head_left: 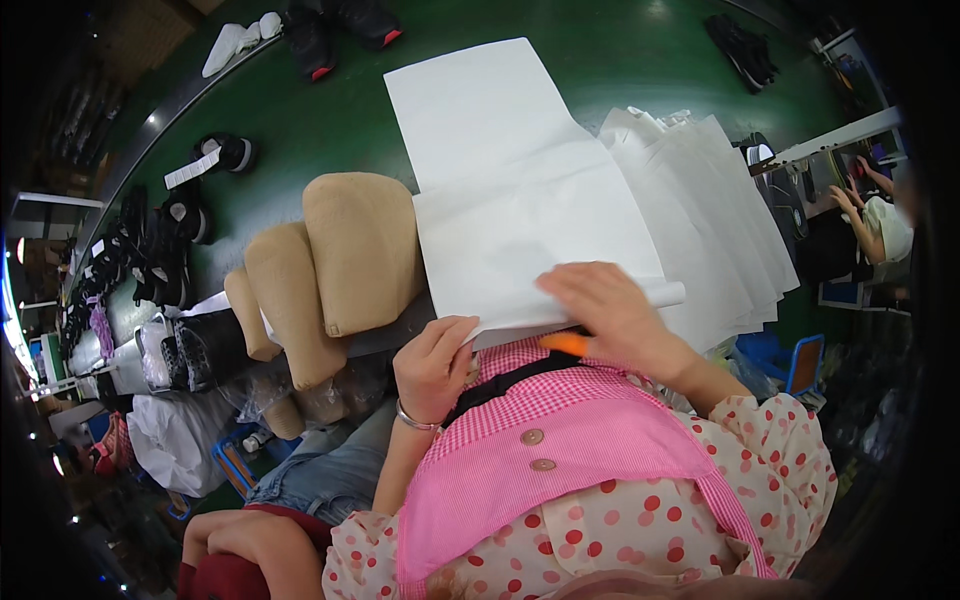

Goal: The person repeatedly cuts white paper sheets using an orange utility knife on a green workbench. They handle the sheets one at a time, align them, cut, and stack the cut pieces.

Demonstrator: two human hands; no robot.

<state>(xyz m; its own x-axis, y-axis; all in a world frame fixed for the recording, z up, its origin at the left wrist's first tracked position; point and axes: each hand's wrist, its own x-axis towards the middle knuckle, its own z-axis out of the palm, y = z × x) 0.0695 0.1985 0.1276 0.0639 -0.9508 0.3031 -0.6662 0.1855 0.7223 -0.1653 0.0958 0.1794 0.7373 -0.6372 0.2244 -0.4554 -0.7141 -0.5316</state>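
Observation:
A white paper sheet (530,240) lies in front of me, its near edge curled into a roll along my side of the table. My left hand (435,368) is closed on the sheet's near left corner, thumb and fingers pinching it. Across the rolled edge, my right hand (612,315) lies with fingers stretched out flat on the paper. An orange piece (565,343) shows at its thumb side; I cannot make out what it is. Another white sheet (470,100) extends beyond the first. To the right, a stack of white sheets (700,220) is fanned out.
Several tan rounded forms (362,250) stand left of the paper. Dark shoes (170,225) line the green table's (290,120) left side, with more shoes (740,50) at the back. A person in red (250,550) sits close on my left; another person (880,225) works at far right.

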